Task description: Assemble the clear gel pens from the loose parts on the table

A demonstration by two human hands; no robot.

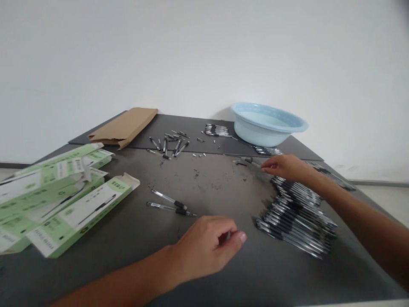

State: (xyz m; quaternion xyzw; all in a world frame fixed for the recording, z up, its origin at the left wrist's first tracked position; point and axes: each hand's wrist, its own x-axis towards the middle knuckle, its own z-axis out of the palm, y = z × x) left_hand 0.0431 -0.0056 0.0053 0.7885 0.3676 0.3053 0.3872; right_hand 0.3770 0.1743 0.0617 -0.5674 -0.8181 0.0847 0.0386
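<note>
My left hand rests low on the dark table, fingers curled in with the thumb pressed to them; something small and grey may sit between them, too small to name. Two loose pens lie just beyond it. My right hand reaches out over the far end of a large pile of black pens, fingers pinched on a pen lying near the table's middle.
Green and white pen boxes are stacked at the left, one open. A brown paper envelope lies at the back left. Scattered pens and small parts sit at the back. A light blue basin stands at the back right.
</note>
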